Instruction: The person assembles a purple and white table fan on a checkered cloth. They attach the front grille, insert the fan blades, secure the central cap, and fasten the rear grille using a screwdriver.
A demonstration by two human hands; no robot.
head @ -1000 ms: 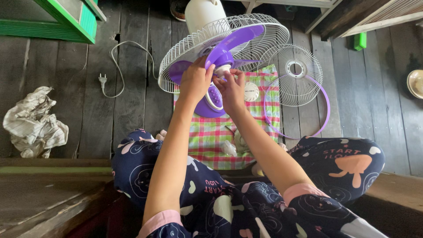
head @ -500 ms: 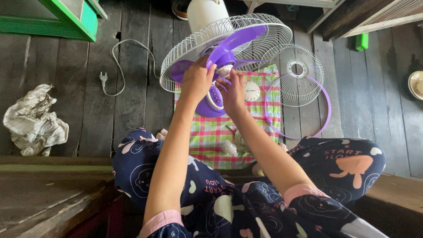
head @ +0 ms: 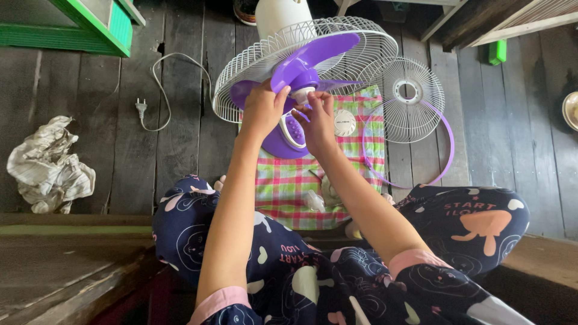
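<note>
A desk fan lies tilted on a checked cloth (head: 289, 180), its white rear guard (head: 253, 66) facing up and its purple blade (head: 313, 57) mounted on the hub. My left hand (head: 263, 111) grips the purple blade near the hub. My right hand (head: 318, 123) pinches the small white cap (head: 303, 93) at the blade's centre. The fan's purple base (head: 283, 141) with a white button panel sits just below my hands.
The loose front guard (head: 412, 99) with a purple rim ring (head: 445, 150) lies on the right. A white cord and plug (head: 140, 108) trail left on the dark plank floor. A crumpled cloth (head: 48, 168) lies far left. Small white parts (head: 313, 198) rest on the cloth.
The fan blade has turned a little and my hands have shifted slightly up and left on the hub. The view has drifted a bit.
</note>
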